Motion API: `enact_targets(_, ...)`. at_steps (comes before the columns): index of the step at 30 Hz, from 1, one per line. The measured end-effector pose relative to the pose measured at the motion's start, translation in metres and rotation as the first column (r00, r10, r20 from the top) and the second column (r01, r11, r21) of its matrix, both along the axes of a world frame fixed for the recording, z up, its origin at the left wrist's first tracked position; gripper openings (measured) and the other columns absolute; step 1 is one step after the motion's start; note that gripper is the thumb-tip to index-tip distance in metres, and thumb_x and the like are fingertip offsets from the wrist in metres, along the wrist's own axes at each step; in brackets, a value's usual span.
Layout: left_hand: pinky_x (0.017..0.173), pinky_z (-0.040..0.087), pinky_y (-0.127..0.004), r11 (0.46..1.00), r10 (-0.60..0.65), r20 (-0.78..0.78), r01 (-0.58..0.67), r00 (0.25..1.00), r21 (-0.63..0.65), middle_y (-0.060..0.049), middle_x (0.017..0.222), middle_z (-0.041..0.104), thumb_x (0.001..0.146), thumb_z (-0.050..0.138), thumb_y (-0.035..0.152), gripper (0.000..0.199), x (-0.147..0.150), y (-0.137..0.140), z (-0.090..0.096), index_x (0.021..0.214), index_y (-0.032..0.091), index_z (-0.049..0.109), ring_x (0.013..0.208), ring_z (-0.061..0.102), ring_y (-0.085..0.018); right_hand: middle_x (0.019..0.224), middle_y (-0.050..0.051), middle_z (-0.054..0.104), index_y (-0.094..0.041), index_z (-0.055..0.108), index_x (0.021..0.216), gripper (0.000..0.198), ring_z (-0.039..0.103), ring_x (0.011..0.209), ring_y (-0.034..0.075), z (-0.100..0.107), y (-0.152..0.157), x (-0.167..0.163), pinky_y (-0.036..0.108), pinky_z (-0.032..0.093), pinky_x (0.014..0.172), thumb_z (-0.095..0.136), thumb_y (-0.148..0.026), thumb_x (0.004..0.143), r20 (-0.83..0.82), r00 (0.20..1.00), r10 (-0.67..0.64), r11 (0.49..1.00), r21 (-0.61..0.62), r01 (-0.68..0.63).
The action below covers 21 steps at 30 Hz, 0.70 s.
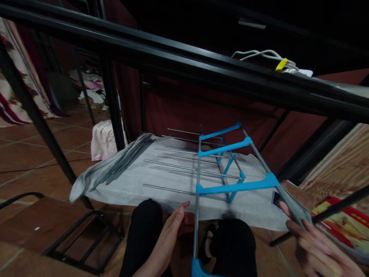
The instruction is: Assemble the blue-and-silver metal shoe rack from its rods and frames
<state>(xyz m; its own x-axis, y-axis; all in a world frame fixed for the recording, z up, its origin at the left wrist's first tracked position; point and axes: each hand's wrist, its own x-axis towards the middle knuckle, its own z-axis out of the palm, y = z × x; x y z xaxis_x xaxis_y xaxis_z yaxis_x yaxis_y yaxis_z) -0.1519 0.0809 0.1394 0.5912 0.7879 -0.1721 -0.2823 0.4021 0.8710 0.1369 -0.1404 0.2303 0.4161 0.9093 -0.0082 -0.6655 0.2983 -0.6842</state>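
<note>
Right hand (319, 242) holding rack (236, 188) | grey tubes (198, 169) | blue crosspieces (226, 147) | thin rods (187, 168)

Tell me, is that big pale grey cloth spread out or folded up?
Spread out: the pale grey cloth lies wide beneath the bundle of thin grey rods, its left end rumpled.

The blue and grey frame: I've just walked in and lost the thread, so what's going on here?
A person's right hand holds the blue and grey frame by one long tube. The left hand is open beside the other tube, apparently holding nothing. Below, thin rods stick out over the pale cloth, and a bundle of grey rods lies toward its left end.
</note>
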Motion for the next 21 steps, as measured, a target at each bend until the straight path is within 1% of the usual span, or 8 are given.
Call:
enact_targets(3,0.086,0.054,-0.037,0.997,0.075,-0.042,-0.075,0.996,-0.003,-0.010,0.101,0.071,0.083,0.064,0.058,0.067,-0.016,-0.004,0.015,0.136,0.018,0.056,0.097,0.068,-0.026,0.065,-0.006,0.046,-0.032,0.037,0.149,0.057,0.019,0.031,0.001,0.000,0.039,-0.028,0.010,0.016,0.023,0.051,-0.018,0.096,-0.129,0.983,0.130,0.991,0.029,-0.128)
enact_targets(6,0.085,0.054,-0.037,0.986,0.167,-0.077,-0.167,0.983,0.012,-0.013,0.114,0.070,0.080,0.068,0.054,0.069,-0.032,0.002,0.023,0.138,0.018,0.055,0.099,0.068,-0.027,0.066,-0.007,0.044,-0.029,0.040,0.146,0.055,0.028,0.035,0.002,0.011,0.080,-0.056,0.008,0.024,0.026,0.051,-0.012,0.095,-0.159,0.948,0.274,0.962,0.056,-0.269)
enact_targets(7,0.085,0.054,-0.037,0.980,0.201,-0.086,-0.199,0.976,0.027,-0.013,0.117,0.069,0.079,0.069,0.053,0.070,-0.038,0.007,0.023,0.138,0.019,0.054,0.100,0.068,-0.027,0.066,-0.007,0.043,-0.028,0.042,0.145,0.052,0.030,0.036,0.003,0.015,0.094,-0.065,0.008,0.025,0.026,0.051,-0.012,0.095,-0.164,0.936,0.311,0.950,0.080,-0.301)
enact_targets(9,0.087,0.054,-0.037,0.959,0.278,-0.113,-0.270,0.954,0.086,-0.014,0.123,0.067,0.077,0.072,0.052,0.073,-0.051,0.019,0.022,0.139,0.018,0.054,0.104,0.068,-0.027,0.066,-0.008,0.042,-0.026,0.046,0.141,0.046,0.029,0.036,0.002,0.023,0.122,-0.084,0.007,0.026,0.026,0.053,-0.017,0.096,-0.185,0.929,0.319,0.945,0.134,-0.298)
enact_targets(12,0.099,0.049,-0.039,0.897,0.424,-0.161,-0.389,0.891,0.210,-0.014,0.128,0.065,0.075,0.073,0.050,0.071,-0.073,0.041,0.021,0.136,0.017,0.057,0.116,0.063,-0.029,0.062,-0.009,0.039,-0.023,0.055,0.132,0.038,0.024,0.036,0.002,0.033,0.164,-0.115,0.008,0.023,0.026,0.057,-0.021,0.094,-0.163,0.920,0.357,0.929,0.162,-0.333)
enact_targets(15,0.110,0.039,-0.045,0.788,0.589,-0.199,-0.502,0.783,0.357,-0.015,0.134,0.061,0.074,0.073,0.052,0.067,-0.099,0.060,0.025,0.130,0.017,0.061,0.127,0.054,-0.031,0.059,-0.011,0.036,-0.019,0.061,0.119,0.031,0.018,0.036,0.002,0.039,0.207,-0.151,0.011,0.021,0.027,0.063,-0.021,0.089,-0.100,0.914,0.392,0.916,0.132,-0.379)
enact_targets(18,0.114,0.033,-0.047,0.699,0.679,-0.225,-0.521,0.699,0.490,-0.014,0.136,0.060,0.074,0.071,0.056,0.066,-0.123,0.073,0.038,0.127,0.018,0.062,0.131,0.050,-0.031,0.055,-0.011,0.036,-0.016,0.063,0.107,0.024,0.019,0.036,0.002,0.042,0.246,-0.192,0.012,0.019,0.028,0.066,-0.021,0.083,-0.101,0.938,0.331,0.942,0.089,-0.323)
enact_targets(21,0.116,0.029,-0.049,0.668,0.698,-0.231,-0.501,0.678,0.550,-0.012,0.129,0.065,0.074,0.071,0.057,0.063,-0.139,0.081,0.057,0.123,0.018,0.065,0.131,0.050,-0.032,0.055,-0.011,0.039,-0.017,0.061,0.103,0.025,0.027,0.036,0.002,0.039,0.277,-0.235,0.012,0.020,0.030,0.068,-0.024,0.080,-0.097,0.954,0.282,0.959,0.041,-0.280)
